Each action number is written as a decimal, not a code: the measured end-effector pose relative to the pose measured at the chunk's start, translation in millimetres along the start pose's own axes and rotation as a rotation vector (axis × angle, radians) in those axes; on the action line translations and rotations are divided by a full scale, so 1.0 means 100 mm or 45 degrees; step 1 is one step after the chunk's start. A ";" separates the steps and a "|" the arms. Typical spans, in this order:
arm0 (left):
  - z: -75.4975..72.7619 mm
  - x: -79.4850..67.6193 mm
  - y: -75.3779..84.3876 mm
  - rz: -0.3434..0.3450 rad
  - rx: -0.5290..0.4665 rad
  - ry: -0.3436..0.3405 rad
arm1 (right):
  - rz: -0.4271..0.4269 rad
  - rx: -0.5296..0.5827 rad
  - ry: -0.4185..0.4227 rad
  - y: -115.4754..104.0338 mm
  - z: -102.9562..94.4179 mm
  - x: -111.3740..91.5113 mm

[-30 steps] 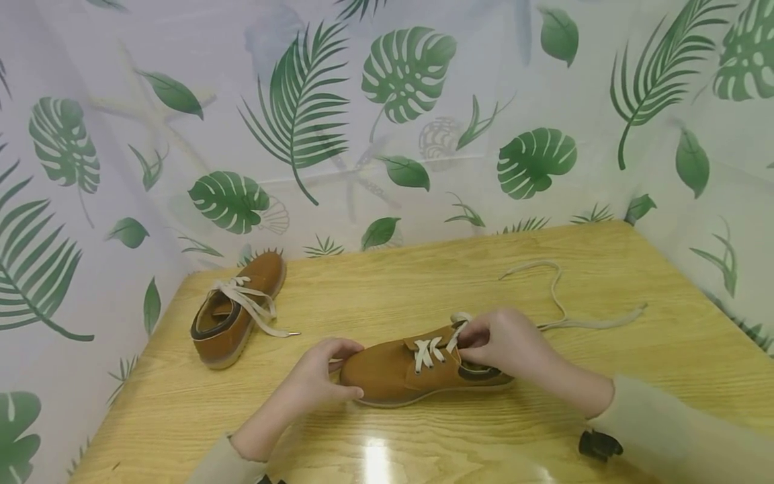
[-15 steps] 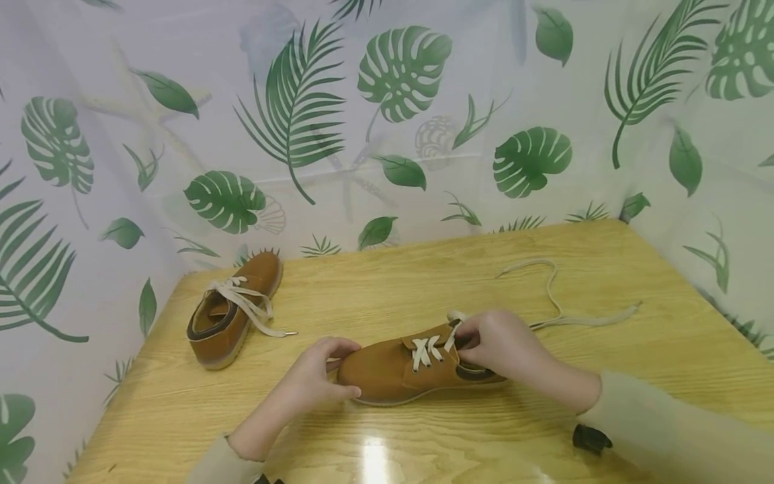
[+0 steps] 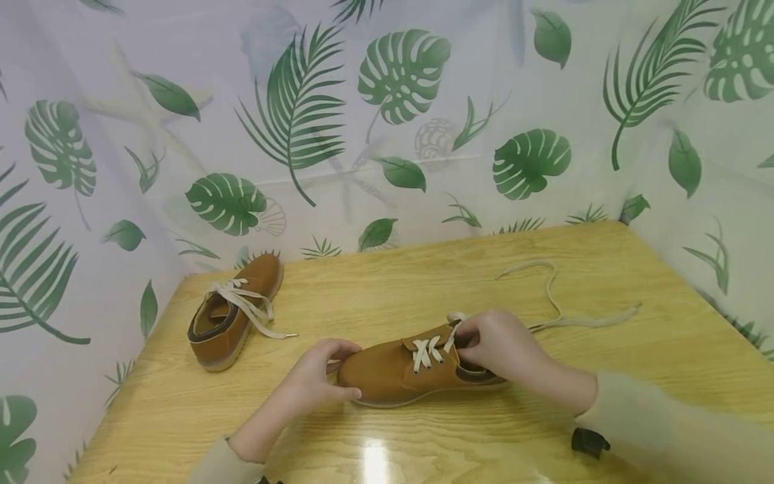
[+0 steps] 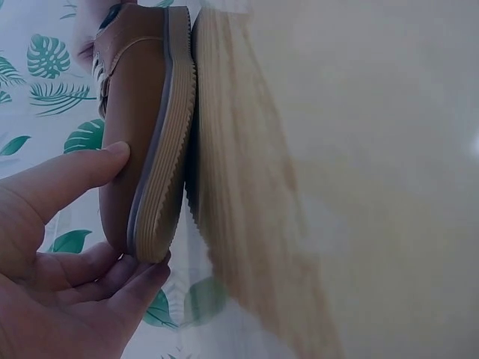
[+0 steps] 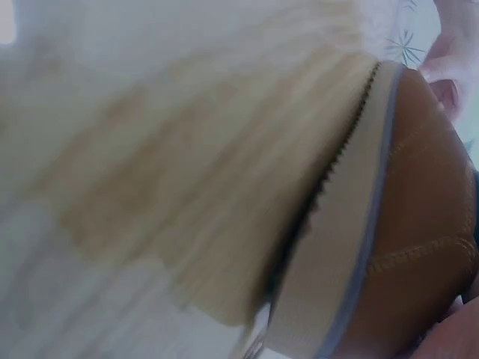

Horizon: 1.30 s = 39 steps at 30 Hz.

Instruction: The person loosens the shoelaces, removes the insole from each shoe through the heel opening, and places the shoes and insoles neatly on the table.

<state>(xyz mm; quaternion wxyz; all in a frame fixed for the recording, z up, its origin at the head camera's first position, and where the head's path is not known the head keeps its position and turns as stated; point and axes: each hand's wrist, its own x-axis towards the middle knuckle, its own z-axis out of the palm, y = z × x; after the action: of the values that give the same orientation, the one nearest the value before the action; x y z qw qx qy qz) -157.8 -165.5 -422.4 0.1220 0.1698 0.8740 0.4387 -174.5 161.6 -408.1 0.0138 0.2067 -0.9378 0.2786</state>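
A brown leather shoe [image 3: 377, 372] lies on the table with its toe to the left, in front of both hands. Round its toe, the left hand [image 3: 314, 380] has its thumb on the near side and its fingers at the tip; the left wrist view shows this grip on the shoe [image 4: 142, 112] closely. At the ankle opening, the right hand [image 3: 504, 346] pinches the cream shoelace [image 3: 450, 341] by the top eyelets. Its fingertips are partly hidden there. The right wrist view shows mostly the heel side of the shoe [image 5: 419, 202].
A matching brown shoe [image 3: 208, 351] with loosely hanging laces stands at the table's back left. Loose lace ends [image 3: 595, 321] trail over the wooden table [image 3: 387, 282] beyond the right hand. A leaf-patterned curtain [image 3: 459, 101] borders the table at the back and sides.
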 end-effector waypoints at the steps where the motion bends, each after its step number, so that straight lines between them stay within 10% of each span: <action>1: 0.00 0.00 0.00 0.001 0.001 -0.002 | 0.011 0.012 0.013 0.00 0.01 -0.01; 39: 0.01 0.02 -0.01 -0.005 0.036 -0.026 | -0.039 -0.532 -0.139 -0.20 0.01 0.03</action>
<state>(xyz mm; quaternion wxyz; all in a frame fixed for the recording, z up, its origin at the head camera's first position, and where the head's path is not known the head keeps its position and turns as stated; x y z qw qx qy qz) -159.9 -164.6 -423.6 0.1294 0.1742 0.8792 0.4243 -169.4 145.2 -398.3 0.0098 0.2282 -0.9713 0.0662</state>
